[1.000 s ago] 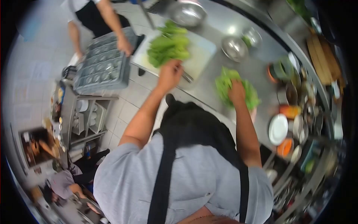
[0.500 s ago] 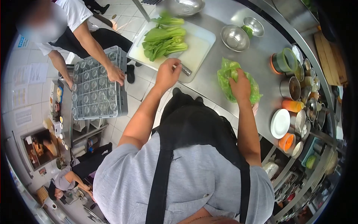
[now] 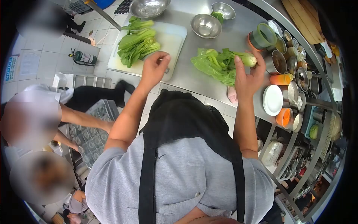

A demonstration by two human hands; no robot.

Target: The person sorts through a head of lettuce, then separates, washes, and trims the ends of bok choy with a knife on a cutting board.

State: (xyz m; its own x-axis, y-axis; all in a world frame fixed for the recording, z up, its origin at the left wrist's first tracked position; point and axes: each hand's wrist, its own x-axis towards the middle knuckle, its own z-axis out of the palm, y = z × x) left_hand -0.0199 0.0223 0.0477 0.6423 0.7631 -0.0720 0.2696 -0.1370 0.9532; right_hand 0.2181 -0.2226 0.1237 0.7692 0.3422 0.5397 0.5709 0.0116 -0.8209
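Note:
My right hand (image 3: 249, 76) grips a head of bok choy (image 3: 247, 58) by its pale base, between thumb and fingers. The leaves point left, over a crumpled light-green plastic bag (image 3: 212, 69) on the steel counter. My left hand (image 3: 154, 69) hovers at the front edge of a white cutting board (image 3: 174, 39), its fingers curled in with nothing visible in them. Below it pokes out the end of a knife handle (image 3: 166, 70); the rest of the knife is hidden. More bok choy (image 3: 136, 43) lies piled on the board's left part.
Steel bowls (image 3: 206, 26) stand behind the bag. To the right are white plates (image 3: 272, 100), an orange squeeze bottle (image 3: 281, 79), a green-rimmed container (image 3: 263, 35) and several pots. At left, a co-worker's arm (image 3: 85, 117) reaches to a grey glass rack (image 3: 91, 136).
My right hand has lifted a bok choy up from the bag, toward the right. The left hand stays near the knife. My view has shifted, and the co-worker with the rack has moved nearer my left arm.

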